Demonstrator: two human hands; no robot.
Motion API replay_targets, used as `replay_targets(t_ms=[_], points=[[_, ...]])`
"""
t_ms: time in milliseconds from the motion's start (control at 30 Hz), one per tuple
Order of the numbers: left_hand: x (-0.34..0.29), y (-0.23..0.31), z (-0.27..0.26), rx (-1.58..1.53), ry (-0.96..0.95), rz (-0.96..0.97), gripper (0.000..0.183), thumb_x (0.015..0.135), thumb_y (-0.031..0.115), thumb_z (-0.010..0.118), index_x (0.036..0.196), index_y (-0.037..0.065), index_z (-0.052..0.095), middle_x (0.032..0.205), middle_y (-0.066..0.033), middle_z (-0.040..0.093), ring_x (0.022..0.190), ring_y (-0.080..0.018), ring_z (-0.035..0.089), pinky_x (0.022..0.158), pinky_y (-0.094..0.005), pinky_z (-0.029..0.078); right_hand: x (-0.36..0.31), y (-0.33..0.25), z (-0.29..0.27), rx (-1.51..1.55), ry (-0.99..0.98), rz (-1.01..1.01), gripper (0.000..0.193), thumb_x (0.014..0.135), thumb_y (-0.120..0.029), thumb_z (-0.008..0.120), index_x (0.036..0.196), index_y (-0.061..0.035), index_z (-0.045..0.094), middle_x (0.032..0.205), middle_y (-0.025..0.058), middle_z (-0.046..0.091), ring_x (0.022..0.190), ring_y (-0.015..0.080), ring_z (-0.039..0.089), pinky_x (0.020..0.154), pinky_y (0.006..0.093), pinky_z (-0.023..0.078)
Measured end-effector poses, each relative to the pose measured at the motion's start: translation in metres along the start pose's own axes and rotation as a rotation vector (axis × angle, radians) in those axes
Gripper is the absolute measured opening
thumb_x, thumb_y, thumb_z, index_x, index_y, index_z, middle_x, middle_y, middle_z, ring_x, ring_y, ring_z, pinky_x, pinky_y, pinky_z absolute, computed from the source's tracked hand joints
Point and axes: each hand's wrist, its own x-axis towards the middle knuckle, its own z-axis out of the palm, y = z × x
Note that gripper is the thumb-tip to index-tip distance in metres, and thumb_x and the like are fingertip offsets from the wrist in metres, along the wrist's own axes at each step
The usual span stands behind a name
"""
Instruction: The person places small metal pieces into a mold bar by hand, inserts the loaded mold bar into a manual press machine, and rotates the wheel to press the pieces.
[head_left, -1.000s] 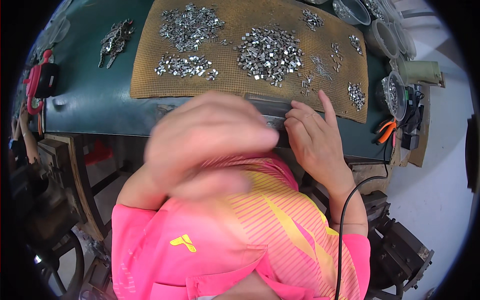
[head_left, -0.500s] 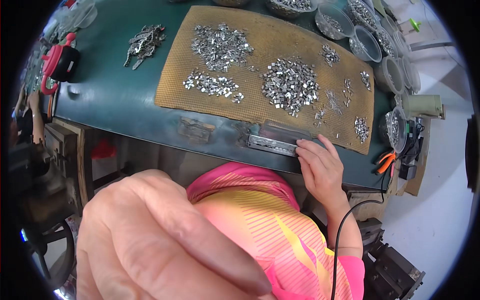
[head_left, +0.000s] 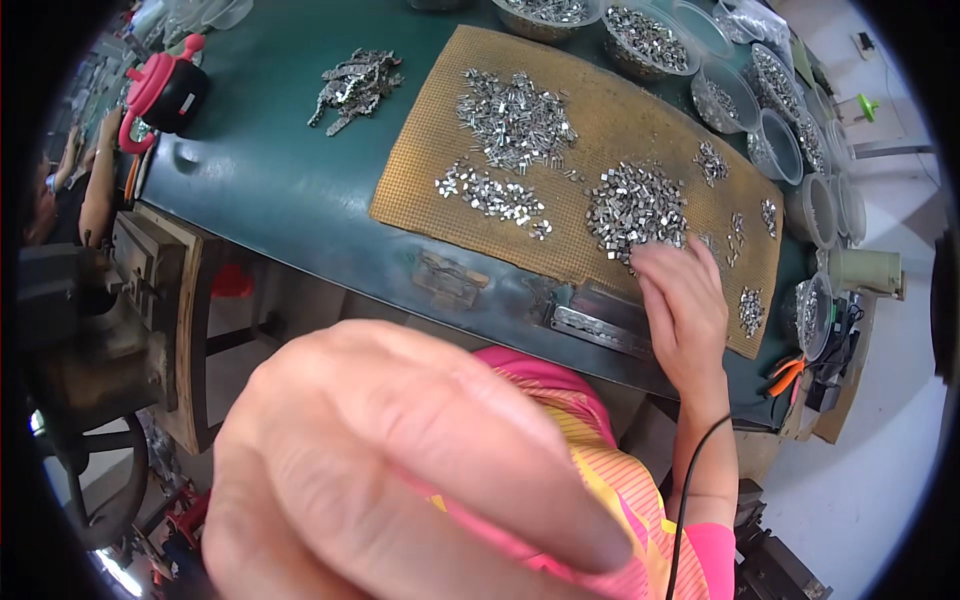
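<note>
My left hand (head_left: 390,450) looms large and blurred close to the camera, its fingers curled and pressed together; whatever they hold is hidden. Over the mat, my right hand (head_left: 690,310) reaches to the near edge of a pile of small silvery metal pieces (head_left: 630,205). Its fingers are bent, one stands apart, and the fingertips touch or hover just above the pieces. Left of its wrist, a narrow metal strip holder (head_left: 600,330) lies along the table's front edge, with a row of pieces in its groove. A dark flat bar (head_left: 610,305) lies behind it.
A tan textured mat (head_left: 420,190) carries several smaller piles. Clear tubs of metal parts (head_left: 650,45) line its far and right sides. Linked metal strips (head_left: 355,88), a red-and-black pot (head_left: 165,95) and orange-handled pliers (head_left: 785,375) lie around. Another person's arm (head_left: 100,190) shows at far left.
My right hand has left the metal strip holder and moved forward to the pile of metal pieces. My left hand stays close to the camera. The whole view has shifted.
</note>
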Motion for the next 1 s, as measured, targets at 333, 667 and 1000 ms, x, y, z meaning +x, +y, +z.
replay_targets(t_ms=[333,667,1000], points=[[0.019,-0.068,-0.063,0.781,-0.154,-0.321,0.026,0.093,-0.001,0.066,0.118,0.001,0.069,0.109,-0.0132,0.071,0.094,-0.0234,0.065,0.08,-0.0326,0.052,0.075,0.038,0.059,-0.165,-0.03,-0.013,0.014,0.089,-0.022,0.076,0.098,-0.0122,0.077,0.104,0.0031,0.071,0.115,0.0259,0.063,0.111,0.0653,0.036],[0.007,-0.165,-0.076,1.213,-0.564,-0.304,0.019,0.086,0.011,0.075,0.104,0.005,0.071,0.097,-0.0105,0.065,0.096,-0.0327,0.062,0.085,-0.0432,0.052,0.078,0.041,0.055,-0.188,-0.055,-0.011,0.009,0.089,-0.016,0.074,0.094,-0.0086,0.072,0.098,0.0061,0.068,0.108,0.0274,0.064,0.113,0.0624,0.036],[-0.001,-0.193,-0.077,1.354,-0.691,-0.107,0.012,0.087,0.013,0.072,0.096,0.007,0.066,0.091,-0.0092,0.06,0.093,-0.031,0.06,0.08,-0.0417,0.052,-0.003,0.032,0.003,-0.064,0.047,0.03,0.011,0.091,-0.011,0.072,0.1,-0.0088,0.066,0.102,0.006,0.069,0.104,0.0274,0.066,0.113,0.0559,0.039]])
